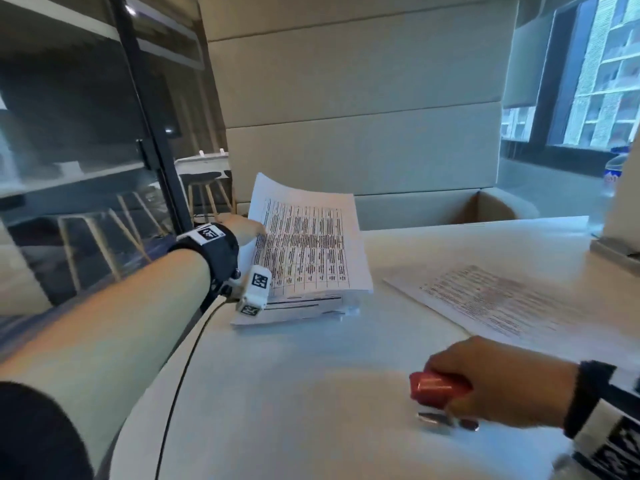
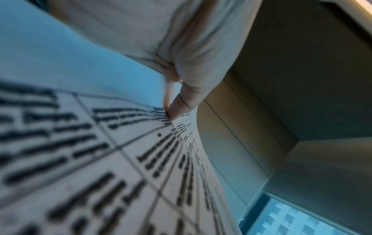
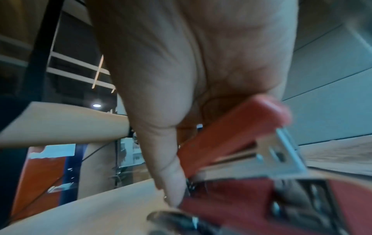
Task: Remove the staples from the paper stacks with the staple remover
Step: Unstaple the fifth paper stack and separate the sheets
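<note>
A printed stack of paper (image 1: 308,251) with a table grid lies on more sheets (image 1: 298,311) at the table's left side. My left hand (image 1: 247,228) pinches its left edge, thumb on top (image 2: 181,101), and that edge is lifted and curled. The printed page (image 2: 100,159) fills the left wrist view. Near the front right, my right hand (image 1: 498,382) grips a red staple remover (image 1: 438,388) just above the table; its metal jaw end (image 3: 281,157) shows in the right wrist view.
A single printed sheet (image 1: 491,299) lies flat at the right of the white table (image 1: 311,393). A padded booth wall (image 1: 363,133) rises behind. A bottle (image 1: 614,169) stands at the far right by the window. Stools (image 1: 207,195) stand beyond the glass partition.
</note>
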A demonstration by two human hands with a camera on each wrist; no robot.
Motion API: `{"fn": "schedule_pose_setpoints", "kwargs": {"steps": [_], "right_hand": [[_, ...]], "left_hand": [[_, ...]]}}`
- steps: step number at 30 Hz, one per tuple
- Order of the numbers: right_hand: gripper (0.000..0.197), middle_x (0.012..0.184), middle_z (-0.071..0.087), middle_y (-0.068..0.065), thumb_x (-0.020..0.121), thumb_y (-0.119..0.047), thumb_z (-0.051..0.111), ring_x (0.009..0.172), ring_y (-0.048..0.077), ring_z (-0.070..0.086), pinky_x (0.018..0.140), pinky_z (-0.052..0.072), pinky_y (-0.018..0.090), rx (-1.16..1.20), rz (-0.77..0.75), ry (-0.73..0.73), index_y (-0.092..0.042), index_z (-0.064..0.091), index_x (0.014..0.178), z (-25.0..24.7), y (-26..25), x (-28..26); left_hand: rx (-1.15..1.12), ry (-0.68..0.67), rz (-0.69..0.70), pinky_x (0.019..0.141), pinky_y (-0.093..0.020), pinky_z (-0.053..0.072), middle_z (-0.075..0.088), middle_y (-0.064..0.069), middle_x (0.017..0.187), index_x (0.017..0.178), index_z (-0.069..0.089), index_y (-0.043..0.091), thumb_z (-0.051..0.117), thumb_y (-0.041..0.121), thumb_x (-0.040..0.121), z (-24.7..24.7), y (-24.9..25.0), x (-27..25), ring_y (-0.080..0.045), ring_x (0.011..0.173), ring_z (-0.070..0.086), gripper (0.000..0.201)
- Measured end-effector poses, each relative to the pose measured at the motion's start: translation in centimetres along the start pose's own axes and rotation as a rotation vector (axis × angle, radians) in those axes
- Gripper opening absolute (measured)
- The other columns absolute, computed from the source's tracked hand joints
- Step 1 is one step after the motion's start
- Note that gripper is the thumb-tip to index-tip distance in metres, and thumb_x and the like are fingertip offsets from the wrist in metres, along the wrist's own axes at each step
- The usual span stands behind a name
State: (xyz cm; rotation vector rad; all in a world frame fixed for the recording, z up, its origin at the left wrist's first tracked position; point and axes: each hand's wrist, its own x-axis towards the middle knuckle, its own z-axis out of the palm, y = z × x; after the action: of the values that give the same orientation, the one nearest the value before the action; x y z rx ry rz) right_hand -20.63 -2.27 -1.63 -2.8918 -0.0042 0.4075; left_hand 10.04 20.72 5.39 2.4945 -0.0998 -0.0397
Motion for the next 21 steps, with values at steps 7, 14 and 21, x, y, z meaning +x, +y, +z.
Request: {"fn": "schedule_pose_setpoints", "kwargs": {"steps": [7,14,21], "right_hand": [[0.034,0.095,0.054,-0.009,0.083,-0.053,0.047,0.090,0.005,0.057,0.085,0.046,0.029,-0.136,-0.088,-0.105,-0.029,0.057,0.106,0.3,-0.8,0.7],[0.030,0.103,0.049,-0.009,0.089,-0.048,0.045,0.095,0.003,0.053,0.090,0.042,0.027,-0.094,-0.080,-0.167,-0.030,0.055,0.111,0.0,-0.9,0.7],[0.055,0.125,0.046,-0.025,0.082,-0.063,0.057,0.113,-0.004,0.045,0.101,0.038,0.028,-0.006,-0.024,-0.288,-0.048,0.042,0.133,-2.8,0.3,0.6]], "left_hand": [[0.143,-0.114,-0.077,0.071,-0.031,0.038,0.050,-0.013,0.097,0.103,0.049,0.003,0.054,0.015,0.095,4.3,-2.2,3.9,-0.026,0.088,0.049,0.016],[0.465,-0.112,-0.046,0.054,-0.023,0.035,0.044,-0.002,0.069,0.067,0.034,0.016,0.049,0.011,0.098,7.3,-4.0,5.7,-0.017,0.061,0.043,0.034],[0.627,-0.060,0.096,0.078,-0.034,0.051,0.057,-0.012,0.112,0.120,0.045,0.005,0.067,0.028,0.083,8.9,-0.4,4.3,-0.031,0.097,0.059,0.049]]}}
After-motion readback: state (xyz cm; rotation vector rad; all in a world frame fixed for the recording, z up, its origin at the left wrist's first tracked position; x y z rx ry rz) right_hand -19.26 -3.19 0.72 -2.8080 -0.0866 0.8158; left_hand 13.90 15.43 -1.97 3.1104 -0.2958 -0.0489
